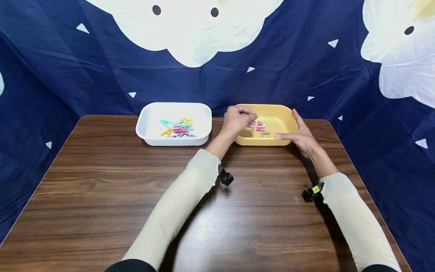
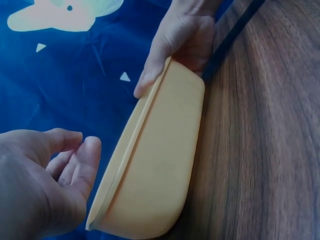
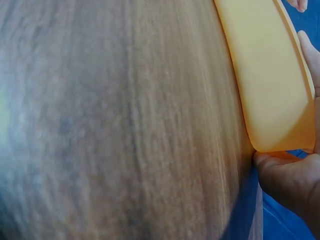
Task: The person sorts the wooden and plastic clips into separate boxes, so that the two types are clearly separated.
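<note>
A yellow tray [image 1: 261,142] stands at the back right of the table. Its right end is held by my right hand [image 1: 303,139], thumb over the front rim and the other fingers around the end wall. Inside lie several small clips with pink hearts [image 1: 259,129]. My left hand [image 1: 236,120] hovers over the tray's left part, its fingers bent loosely. In the left wrist view, the thumb and fingertips come close together, and nothing shows between them. From that side the tray's outer wall [image 2: 152,155] hides the clips.
Left of the yellow tray stands a white tray [image 1: 175,142] with several coloured plastic clothespins [image 1: 181,130]. Both trays are near the back edge of the brown wooden table [image 1: 102,181]. A dark blue curtain [image 1: 210,87] with white shapes hangs behind and at the sides.
</note>
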A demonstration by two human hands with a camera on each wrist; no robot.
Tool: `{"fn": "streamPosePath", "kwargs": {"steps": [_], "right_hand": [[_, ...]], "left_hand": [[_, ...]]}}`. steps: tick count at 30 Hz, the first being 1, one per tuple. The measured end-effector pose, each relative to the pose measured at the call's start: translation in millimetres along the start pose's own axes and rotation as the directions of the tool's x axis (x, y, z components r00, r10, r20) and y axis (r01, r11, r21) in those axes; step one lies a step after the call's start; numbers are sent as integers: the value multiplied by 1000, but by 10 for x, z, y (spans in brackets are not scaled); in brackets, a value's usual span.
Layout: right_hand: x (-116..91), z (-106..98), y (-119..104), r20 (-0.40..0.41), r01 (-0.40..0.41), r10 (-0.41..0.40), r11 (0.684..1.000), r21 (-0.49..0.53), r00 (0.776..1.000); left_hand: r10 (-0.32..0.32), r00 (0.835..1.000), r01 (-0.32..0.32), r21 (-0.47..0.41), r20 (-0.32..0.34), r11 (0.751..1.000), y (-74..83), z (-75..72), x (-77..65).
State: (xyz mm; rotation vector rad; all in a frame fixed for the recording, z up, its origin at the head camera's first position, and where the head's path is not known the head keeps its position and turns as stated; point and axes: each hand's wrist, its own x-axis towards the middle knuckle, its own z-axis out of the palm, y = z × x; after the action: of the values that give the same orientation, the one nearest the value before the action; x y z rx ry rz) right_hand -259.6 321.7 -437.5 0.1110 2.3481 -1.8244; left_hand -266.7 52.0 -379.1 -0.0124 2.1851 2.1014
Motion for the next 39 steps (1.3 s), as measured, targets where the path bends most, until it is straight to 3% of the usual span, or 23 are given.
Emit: {"fn": "streamPosePath", "kwargs": {"steps": [5, 12, 14, 21, 26, 33, 36, 39], "right_hand": [[-64, -7, 5, -24, 18, -17, 998, 64, 1000], [-132, -9, 14, -63, 1, 18, 958, 287, 998], [-139, -33, 4, -97, -7, 36, 959, 282, 995], [-97, -184, -88, -156, -6, 21, 995, 100, 988], [-102, -299, -205, -201, 19, -33, 997, -72, 979], [-148, -421, -372, -203, 37, -106, 946, -321, 973], [-175, -473, -441, -198, 39, -130, 913, -406, 972], [-200, -531, -511, -195, 44, -157, 872, -487, 968]], "left_hand": [[15, 1000, -15, -9, -13, 1000, -3, -35, -1], [64, 998, -64, -34, -3, 997, 15, -97, 19], [77, 997, -77, -44, 6, 996, 28, -142, 24], [116, 993, -113, -113, 22, 987, 126, -464, 45], [135, 991, -134, -36, 25, 990, 214, -750, 44], [155, 986, -162, 152, 57, 975, 263, -1123, -3], [182, 981, -195, 279, 71, 940, 272, -1286, -33], [198, 977, -212, 402, 76, 891, 294, -1446, -61]]}}
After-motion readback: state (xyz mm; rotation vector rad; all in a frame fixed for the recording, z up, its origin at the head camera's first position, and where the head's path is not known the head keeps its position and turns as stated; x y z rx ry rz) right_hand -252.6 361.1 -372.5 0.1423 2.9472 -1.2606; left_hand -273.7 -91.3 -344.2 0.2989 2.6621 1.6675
